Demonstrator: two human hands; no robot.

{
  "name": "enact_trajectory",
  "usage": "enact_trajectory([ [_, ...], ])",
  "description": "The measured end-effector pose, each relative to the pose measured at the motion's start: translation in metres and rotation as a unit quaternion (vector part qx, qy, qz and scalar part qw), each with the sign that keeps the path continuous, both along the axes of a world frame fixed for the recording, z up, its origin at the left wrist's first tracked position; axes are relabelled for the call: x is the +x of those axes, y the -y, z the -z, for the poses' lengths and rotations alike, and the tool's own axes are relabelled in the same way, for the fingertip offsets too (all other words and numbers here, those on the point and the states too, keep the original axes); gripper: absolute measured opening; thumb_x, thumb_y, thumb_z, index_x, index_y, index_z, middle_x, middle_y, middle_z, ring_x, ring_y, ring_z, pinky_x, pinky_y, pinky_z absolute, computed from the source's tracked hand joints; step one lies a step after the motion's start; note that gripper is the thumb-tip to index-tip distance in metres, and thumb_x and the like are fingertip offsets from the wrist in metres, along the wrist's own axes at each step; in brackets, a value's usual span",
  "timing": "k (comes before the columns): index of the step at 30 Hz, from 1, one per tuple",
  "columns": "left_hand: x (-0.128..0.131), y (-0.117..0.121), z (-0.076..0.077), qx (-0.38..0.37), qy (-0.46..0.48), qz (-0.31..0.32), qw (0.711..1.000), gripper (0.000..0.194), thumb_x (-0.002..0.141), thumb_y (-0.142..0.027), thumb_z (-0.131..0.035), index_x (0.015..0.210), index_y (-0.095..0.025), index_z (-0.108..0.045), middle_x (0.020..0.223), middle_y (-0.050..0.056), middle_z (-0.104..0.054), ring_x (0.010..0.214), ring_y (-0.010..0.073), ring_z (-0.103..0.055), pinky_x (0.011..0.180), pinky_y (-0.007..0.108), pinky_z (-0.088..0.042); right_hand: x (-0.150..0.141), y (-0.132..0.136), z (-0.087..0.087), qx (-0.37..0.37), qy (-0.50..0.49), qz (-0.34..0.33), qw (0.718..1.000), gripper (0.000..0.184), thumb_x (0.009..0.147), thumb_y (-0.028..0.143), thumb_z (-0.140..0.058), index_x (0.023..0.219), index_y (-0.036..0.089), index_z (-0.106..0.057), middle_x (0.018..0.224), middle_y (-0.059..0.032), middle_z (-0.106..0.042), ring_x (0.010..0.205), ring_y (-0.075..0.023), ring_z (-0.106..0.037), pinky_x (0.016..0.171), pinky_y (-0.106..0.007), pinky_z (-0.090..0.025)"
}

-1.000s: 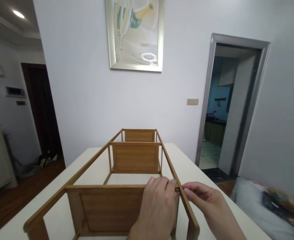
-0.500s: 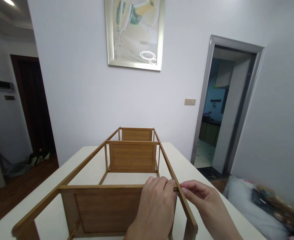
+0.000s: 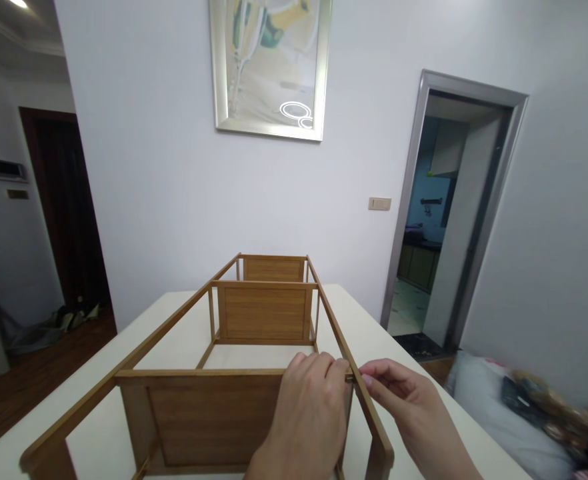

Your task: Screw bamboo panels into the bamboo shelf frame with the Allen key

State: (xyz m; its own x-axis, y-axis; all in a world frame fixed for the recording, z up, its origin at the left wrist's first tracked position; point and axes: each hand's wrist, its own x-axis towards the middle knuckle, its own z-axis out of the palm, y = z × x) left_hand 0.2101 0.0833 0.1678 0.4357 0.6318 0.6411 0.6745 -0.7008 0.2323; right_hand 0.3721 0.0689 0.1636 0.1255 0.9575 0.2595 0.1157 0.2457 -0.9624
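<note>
A brown wooden shelf rack [image 3: 335, 323] lies on its side, its shelf boards standing upright between long rails. My left hand [image 3: 308, 410] is wrapped over the upper edge of the nearest shelf board [image 3: 211, 420], close to its right end. Just past those fingers, a small metallic fitting shows where the board meets the right rail [image 3: 374, 413]. On the outer side of that joint, my right hand [image 3: 411, 400] pinches with thumb and forefinger against the rail. Whatever sits between these fingertips is too small or hidden to make out.
Under the rack is a white table [image 3: 454, 437], its far end close to a pale wall. A framed picture [image 3: 269, 125] hangs above. At right stand a grey doorway [image 3: 408, 200] and, lower down, a pale cushion-like thing [image 3: 489, 393] with dark and brown items.
The rack's near end has shifted very slightly left in view. Both hands keep the same places and holds at the right joint.
</note>
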Motion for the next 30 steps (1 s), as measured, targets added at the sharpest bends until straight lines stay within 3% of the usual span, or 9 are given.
enact_trajectory([
  [20, 0.0018, -0.0014, 0.0047, 0.004, 0.020, -0.008, 1.000, 0.023, 0.087, -0.005, -0.049, 0.095, -0.021, -0.064, 0.085, 0.003, -0.066, 0.082, 0.0204, -0.060, 0.079, 0.036, -0.044, -0.0041, 0.0024, 0.0011, 0.020, -0.014, 0.030, 0.999, 0.035, 0.063, 0.052, -0.079, 0.070, 0.019, -0.069, 0.070, -0.0032, -0.067, 0.070, -0.0194, -0.060, 0.068, -0.029, -0.050],
  [30, 0.0022, -0.0006, 0.0024, -0.006, 0.010, -0.011, 1.000, 0.021, 0.089, -0.008, -0.048, 0.094, -0.021, -0.063, 0.086, 0.002, -0.065, 0.084, 0.0210, -0.059, 0.082, 0.038, -0.043, -0.0009, -0.0005, 0.0086, -0.008, -0.085, 0.018, 0.996, 0.021, 0.063, 0.037, -0.077, 0.067, 0.019, -0.067, 0.064, -0.0002, -0.062, 0.065, -0.0153, -0.055, 0.065, -0.026, -0.045],
])
